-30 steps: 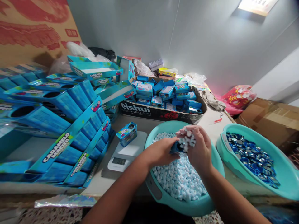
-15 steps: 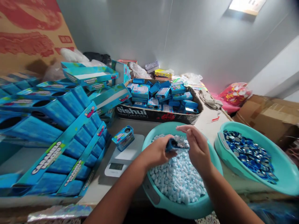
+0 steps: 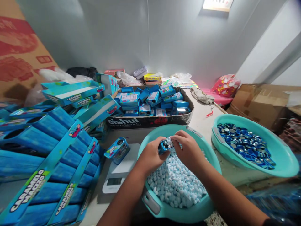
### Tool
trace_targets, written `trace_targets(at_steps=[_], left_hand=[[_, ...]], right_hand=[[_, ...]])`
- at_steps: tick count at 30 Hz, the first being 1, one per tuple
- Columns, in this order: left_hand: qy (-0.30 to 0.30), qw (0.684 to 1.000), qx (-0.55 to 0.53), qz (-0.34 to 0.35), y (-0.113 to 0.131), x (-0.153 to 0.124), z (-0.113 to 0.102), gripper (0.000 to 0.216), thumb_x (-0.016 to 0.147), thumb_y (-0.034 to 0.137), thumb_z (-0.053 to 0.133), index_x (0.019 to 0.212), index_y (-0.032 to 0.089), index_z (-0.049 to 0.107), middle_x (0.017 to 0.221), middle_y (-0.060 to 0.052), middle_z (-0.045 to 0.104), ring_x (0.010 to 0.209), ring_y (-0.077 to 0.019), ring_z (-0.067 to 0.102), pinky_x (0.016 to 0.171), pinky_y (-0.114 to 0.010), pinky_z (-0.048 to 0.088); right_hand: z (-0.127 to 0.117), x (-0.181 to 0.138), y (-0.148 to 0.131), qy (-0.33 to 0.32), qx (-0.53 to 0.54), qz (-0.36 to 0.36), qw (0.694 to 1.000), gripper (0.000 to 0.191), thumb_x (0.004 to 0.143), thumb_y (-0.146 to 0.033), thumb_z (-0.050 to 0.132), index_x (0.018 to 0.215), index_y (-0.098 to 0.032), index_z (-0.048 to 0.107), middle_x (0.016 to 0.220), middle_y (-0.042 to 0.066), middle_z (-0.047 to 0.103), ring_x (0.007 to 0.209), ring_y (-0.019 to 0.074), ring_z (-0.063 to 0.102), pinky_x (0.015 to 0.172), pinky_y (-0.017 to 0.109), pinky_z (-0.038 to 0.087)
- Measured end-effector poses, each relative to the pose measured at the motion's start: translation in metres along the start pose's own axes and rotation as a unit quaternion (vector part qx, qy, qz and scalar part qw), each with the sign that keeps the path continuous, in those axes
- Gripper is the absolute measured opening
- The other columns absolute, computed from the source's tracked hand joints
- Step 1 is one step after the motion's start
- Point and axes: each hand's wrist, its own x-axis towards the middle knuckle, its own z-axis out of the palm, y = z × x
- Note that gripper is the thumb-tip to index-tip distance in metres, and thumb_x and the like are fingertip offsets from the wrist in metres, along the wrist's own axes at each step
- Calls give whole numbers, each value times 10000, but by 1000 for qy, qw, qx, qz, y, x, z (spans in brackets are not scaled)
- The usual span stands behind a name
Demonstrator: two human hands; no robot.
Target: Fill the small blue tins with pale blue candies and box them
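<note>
My left hand (image 3: pixel 153 156) is closed around a small blue tin (image 3: pixel 162 151), holding it tilted above a turquoise basin (image 3: pixel 213 188). White and pale blue candies (image 3: pixel 168 142) fill the tin's open mouth. At that mouth the fingers of my right hand (image 3: pixel 188 150) are pinched together on candies. A heap of the same small candies (image 3: pixel 176 183) lies in the basin below both hands. To the left, another blue tin (image 3: pixel 119 151) stands on a white kitchen scale (image 3: pixel 125 168); its display cannot be read.
A second turquoise basin (image 3: pixel 285 157) on the right holds blue and silver lids (image 3: pixel 244 144). Behind, a black carton (image 3: pixel 150 122) is piled with blue tins. Display trays (image 3: pixel 44 172) packed with tins crowd the left side. Brown cardboard boxes (image 3: pixel 258 102) stand at the right.
My right hand has gone from lying half open beside the tin to a pinch at its mouth. The tin is turned more upright, showing candies inside. The view has shifted right.
</note>
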Motion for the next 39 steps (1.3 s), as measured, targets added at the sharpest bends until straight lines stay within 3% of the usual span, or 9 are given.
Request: trace_targets(at_steps=[6,18,23,27,29,32,36,39], left_hand=[[1,1000,-6,14,-2,-1,2,344,785,198,666,1122,219,603,989,-7,696,909,-194,640,781,-272,451],[16,998,-34,41,-5,-1,2,324,807,243,675,1124,214,608,999,-7,692,878,-175,645,767,-252,465],[61,997,-38,29,-8,-1,3,385,791,287,712,1144,203,587,977,-18,692,864,-177,651,779,-262,481],[74,995,-46,39,-7,0,2,348,809,266,694,1140,208,606,1029,-24,695,919,-181,657,818,-267,487],[58,996,-50,55,-5,0,2,341,816,237,680,1152,219,620,1073,-23,695,952,-181,657,834,-265,487],[37,995,-51,73,-3,-2,2,347,802,201,684,1144,229,633,1086,-14,699,968,-180,658,855,-264,487],[45,996,-49,55,-5,-4,4,352,782,218,708,1126,237,634,1003,2,711,884,-172,670,807,-260,500],[112,991,-61,34,-10,-1,6,364,772,262,724,1122,219,635,1000,-18,714,900,-186,677,827,-274,509]], right_hand=[[1,0,-6,-39,25,1,999,224,950,-145,501,896,-174,717,886,60,618,815,180,598,759,315,469],[4,-2,-11,-3,207,38,978,119,909,-167,576,933,-205,687,890,24,690,834,154,652,744,261,520],[-4,1,-5,83,113,-3,990,138,931,-164,549,936,-214,678,933,39,682,880,168,637,798,304,510],[-4,0,-8,54,91,-43,993,82,892,-205,635,949,-224,691,997,56,665,958,196,624,876,359,507],[0,-1,-8,35,65,-44,996,151,851,-249,694,1001,-228,695,1113,83,632,1064,234,597,947,408,487],[3,-1,-3,35,48,-15,998,286,842,-311,700,1109,-219,659,1194,109,588,1155,262,560,1003,430,461],[-2,3,9,30,57,66,996,295,927,-379,560,1162,-206,610,1195,102,610,1150,238,580,1002,385,460],[-8,7,19,-64,-17,172,983,366,993,-376,388,1260,-186,551,1231,120,635,1146,236,600,981,367,464]])
